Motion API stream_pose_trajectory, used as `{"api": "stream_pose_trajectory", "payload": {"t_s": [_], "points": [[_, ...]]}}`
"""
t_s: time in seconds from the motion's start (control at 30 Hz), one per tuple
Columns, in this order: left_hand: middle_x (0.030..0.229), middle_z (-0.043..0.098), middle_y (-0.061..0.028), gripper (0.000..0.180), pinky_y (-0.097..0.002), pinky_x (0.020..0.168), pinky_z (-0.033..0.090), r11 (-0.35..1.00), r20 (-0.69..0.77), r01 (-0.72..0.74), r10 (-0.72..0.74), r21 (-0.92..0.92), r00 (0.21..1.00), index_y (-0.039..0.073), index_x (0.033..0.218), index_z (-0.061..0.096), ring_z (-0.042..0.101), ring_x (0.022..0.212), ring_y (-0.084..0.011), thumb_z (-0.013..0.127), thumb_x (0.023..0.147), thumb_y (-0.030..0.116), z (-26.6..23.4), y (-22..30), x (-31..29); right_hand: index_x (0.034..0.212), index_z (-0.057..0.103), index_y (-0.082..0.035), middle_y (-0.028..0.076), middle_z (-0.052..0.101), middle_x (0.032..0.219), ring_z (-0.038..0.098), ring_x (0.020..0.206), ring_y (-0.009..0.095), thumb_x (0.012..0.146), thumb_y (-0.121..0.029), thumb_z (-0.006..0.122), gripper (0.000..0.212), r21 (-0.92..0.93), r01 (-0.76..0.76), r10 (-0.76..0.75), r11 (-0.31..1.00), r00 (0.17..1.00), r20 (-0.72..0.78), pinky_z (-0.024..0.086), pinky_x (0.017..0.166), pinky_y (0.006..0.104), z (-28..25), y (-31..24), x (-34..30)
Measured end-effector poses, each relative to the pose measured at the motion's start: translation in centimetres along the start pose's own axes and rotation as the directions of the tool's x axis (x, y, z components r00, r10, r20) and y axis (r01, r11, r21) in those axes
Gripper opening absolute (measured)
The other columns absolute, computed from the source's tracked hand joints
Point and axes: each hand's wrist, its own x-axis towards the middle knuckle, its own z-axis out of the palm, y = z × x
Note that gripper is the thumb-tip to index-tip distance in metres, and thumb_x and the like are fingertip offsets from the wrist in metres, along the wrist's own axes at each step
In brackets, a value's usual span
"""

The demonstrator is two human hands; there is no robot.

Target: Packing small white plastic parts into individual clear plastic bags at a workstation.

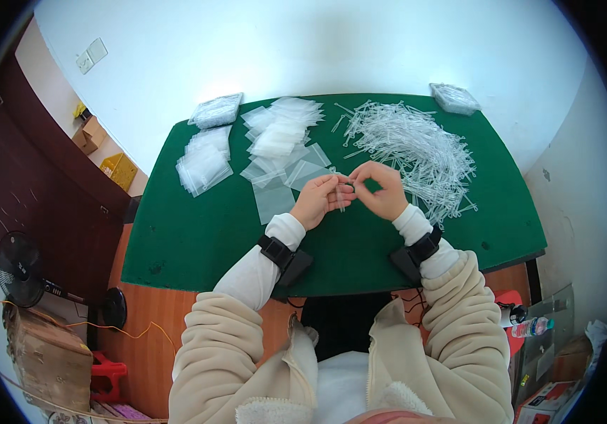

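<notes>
Both hands meet over the green surface (pixel 183 247), fingertips together. The left hand (pixel 316 203) is turned palm up with its fingers partly curled, holding thin clear plastic pieces (pixel 342 205) that stick out past its fingers. The right hand (pixel 382 191) has thumb and forefinger brought together at the left fingertips; whether it grips anything cannot be made out.

Just beyond the left hand, loose clear bags (pixel 275 201) lie flat and overlapping, running back into a heaped pile of bags (pixel 278 134). Further to the left of the hands is another stack of clear bags (pixel 204 162), and behind that stack sits a clear pack (pixel 217 111), bulging with what look like clear pieces. Beyond and to the right of the right hand spreads a large heap of clear sticks (pixel 413 145), some showing small looped ends; a second full clear pack (pixel 455 99) lies behind it.

Low to the right of the hands, a clear bottle (pixel 529 328) has a coloured label and a teal cap, and a red-and-white carton (pixel 547 401) carries print. Far to the left of the hands, a black fan (pixel 20 268) shows pale lettering, with a large cardboard box (pixel 49 353) below it and a yellow crate (pixel 118 169) farther off.
</notes>
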Motion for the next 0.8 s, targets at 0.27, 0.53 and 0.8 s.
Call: {"api": "stream_pose_trajectory", "payload": {"t_s": [0.27,0.53,0.8], "points": [[0.091,0.06,-0.0055,0.022,-0.0278,0.073,0.048,0.993,0.005,-0.026,0.027,-0.115,1.0,0.004,0.099,0.054,0.059,0.081,-0.0148,0.039,0.094,0.021,-0.1,-0.1,0.2,0.068,0.051,-0.006,0.007,0.061,0.079,0.061,0.069,0.024,0.066,-0.003,0.063,0.012,-0.176,0.164,-0.15,0.971,0.985,0.089,0.05,0.059,0.0307,1.1,-0.1,-0.6],[0.092,0.059,-0.0044,0.024,-0.0281,0.073,0.047,0.991,-0.005,0.0,-0.001,-0.133,1.0,0.004,0.101,0.053,0.058,0.082,-0.014,0.037,0.094,0.02,-0.8,-0.6,0.4,0.072,0.053,-0.007,0.004,0.061,0.085,0.06,0.075,0.024,0.07,-0.009,0.061,0.009,-0.299,0.282,-0.219,0.911,0.949,0.229,0.05,0.069,0.0343,1.5,0.0,-0.3],[0.095,0.058,-0.005,0.025,-0.0292,0.074,0.046,0.983,-0.02,-0.026,0.023,-0.183,1.0,0.003,0.103,0.052,0.057,0.084,-0.0147,0.035,0.095,0.02,-1.0,-0.4,0.5,0.074,0.054,-0.008,0.004,0.061,0.091,0.059,0.088,0.022,0.069,-0.009,0.063,0.011,-0.261,0.285,-0.206,0.922,0.933,0.294,0.046,0.086,0.037,1.4,0.0,0.0]]}}
